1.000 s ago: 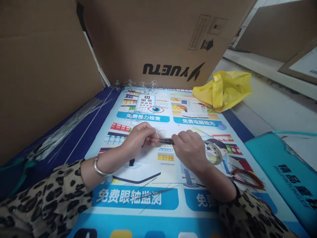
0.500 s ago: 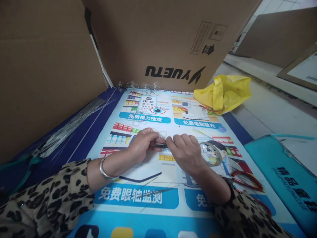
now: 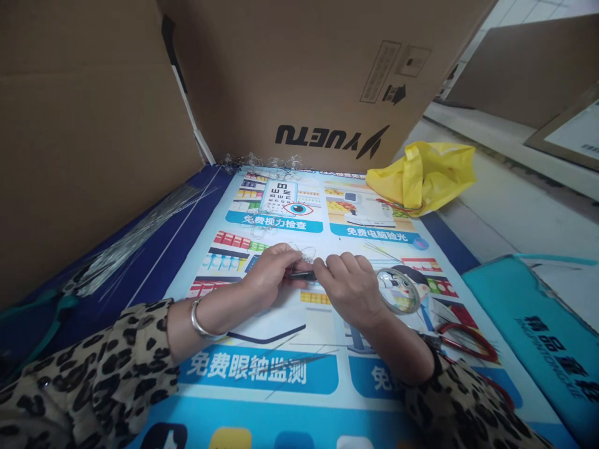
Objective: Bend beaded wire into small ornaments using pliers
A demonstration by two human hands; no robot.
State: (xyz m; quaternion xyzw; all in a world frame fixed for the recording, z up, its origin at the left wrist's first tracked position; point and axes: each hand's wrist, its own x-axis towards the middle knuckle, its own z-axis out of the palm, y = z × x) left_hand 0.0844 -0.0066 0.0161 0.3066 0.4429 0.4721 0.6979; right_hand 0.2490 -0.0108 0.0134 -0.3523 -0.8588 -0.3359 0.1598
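Observation:
Both hands meet over a printed poster (image 3: 281, 374) that covers the work surface. My left hand (image 3: 274, 274) is closed, pinching a thin bent wire loop (image 3: 306, 252) together with a small dark tool (image 3: 302, 274). My right hand (image 3: 350, 287) is closed on the other end of that dark tool, its fingers curled right against the left fingertips. A silver bangle (image 3: 199, 318) sits on my left wrist. Both sleeves are leopard print.
Tall cardboard sheets (image 3: 304, 81) stand behind and to the left. A bundle of thin straight wires (image 3: 131, 237) lies at left, loose wires (image 3: 290, 362) near my arms. A yellow bag (image 3: 421, 174), a tape roll (image 3: 397, 290), red-handled scissors (image 3: 468, 340) and a teal bag (image 3: 538, 337) lie at right.
Both hands shifted slightly left and closer together since a second ago, my right fingers now against the left ones. Hardly anything moved in the last half second.

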